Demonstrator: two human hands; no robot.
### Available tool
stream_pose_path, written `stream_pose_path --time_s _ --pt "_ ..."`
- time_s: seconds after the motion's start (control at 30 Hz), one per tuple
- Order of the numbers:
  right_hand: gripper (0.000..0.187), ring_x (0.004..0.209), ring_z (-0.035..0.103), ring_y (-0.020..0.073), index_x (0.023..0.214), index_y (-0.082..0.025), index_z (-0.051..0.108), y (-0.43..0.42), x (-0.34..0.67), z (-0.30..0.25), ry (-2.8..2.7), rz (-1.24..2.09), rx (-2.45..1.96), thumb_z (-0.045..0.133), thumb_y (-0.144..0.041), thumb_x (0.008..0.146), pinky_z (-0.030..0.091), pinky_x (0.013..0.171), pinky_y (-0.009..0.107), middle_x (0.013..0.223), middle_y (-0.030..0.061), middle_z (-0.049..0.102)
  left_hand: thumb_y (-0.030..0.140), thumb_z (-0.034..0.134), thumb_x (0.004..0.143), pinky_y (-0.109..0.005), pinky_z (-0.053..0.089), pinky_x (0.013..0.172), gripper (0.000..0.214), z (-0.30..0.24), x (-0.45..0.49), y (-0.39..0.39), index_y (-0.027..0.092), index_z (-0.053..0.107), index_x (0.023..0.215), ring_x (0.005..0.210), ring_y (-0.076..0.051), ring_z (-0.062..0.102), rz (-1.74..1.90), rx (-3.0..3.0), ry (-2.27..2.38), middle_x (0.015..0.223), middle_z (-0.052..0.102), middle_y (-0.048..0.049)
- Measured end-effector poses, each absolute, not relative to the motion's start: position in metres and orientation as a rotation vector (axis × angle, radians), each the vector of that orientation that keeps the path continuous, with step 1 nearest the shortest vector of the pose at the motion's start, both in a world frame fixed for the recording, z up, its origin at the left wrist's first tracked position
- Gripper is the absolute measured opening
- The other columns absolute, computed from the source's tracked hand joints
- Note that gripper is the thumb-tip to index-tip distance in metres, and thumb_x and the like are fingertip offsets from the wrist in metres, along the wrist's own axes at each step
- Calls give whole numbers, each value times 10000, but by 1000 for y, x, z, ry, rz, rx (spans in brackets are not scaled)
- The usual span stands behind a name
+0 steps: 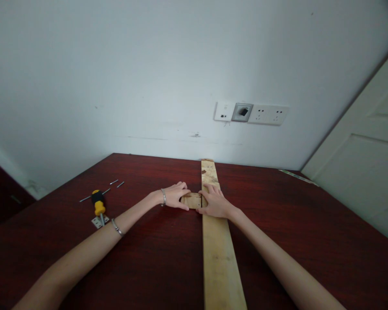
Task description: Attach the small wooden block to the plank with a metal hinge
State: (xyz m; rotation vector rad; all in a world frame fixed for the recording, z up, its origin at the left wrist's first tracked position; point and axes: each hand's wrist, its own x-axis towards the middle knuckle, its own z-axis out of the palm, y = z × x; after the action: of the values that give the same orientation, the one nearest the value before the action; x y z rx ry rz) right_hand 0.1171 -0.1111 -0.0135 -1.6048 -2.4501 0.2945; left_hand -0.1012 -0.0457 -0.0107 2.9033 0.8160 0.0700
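Note:
A long pale wooden plank [219,254] lies on the dark red table [155,258], running from the near edge toward the wall. A small square wooden block [192,200] sits against the plank's left side. My left hand [175,196] grips the block from the left, fingers curled over its far edge and thumb on its near edge. My right hand [215,202] rests on the plank beside the block, fingers spread, thumb touching the block's near right corner.
On the table's left lie a yellow-and-black screwdriver [98,206], a small metal hinge plate [100,221] and a few loose screws [117,183]. A white wall with a socket strip [250,113] stands behind. A white door [362,155] is at the right.

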Motion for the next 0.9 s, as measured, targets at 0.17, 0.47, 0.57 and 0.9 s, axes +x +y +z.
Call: stream_pose_path --time_s 0.17,0.47,0.57,0.9 --pt "915 1345 177 406 1380 -188 393 -108 125 -12 -2473 418 -1557 581 -702 646 207 1047 552 1463 189 247 586 643 710 -348 401 851 676 -13 -102 -45 112 545 1182 962 -265 453 88 2907 811 1039 465 -118" --pt "1289 1397 12 367 1463 -72 130 -102 152 6 -2545 684 -1572 676 -719 492 106 1119 492 1516 236 69 594 647 703 -351 393 879 694 -14 -103 -43 111 530 1187 979 -259 451 106 2893 810 1060 463 -123" --pt "1255 1396 16 369 1452 -82 201 -101 155 6 -2534 720 -1592 689 -711 481 103 1121 499 1516 230 79 592 650 701 -363 392 879 676 -15 -103 -43 129 530 1179 978 -263 450 125 2888 805 1054 468 -117" --pt "1225 1397 8 366 1449 -90 216 -102 155 8 -2544 734 -1600 685 -705 500 97 1123 499 1521 216 76 588 645 713 -342 391 873 666 -12 -102 -45 134 517 1184 985 -256 458 111 2869 844 1060 469 -110"
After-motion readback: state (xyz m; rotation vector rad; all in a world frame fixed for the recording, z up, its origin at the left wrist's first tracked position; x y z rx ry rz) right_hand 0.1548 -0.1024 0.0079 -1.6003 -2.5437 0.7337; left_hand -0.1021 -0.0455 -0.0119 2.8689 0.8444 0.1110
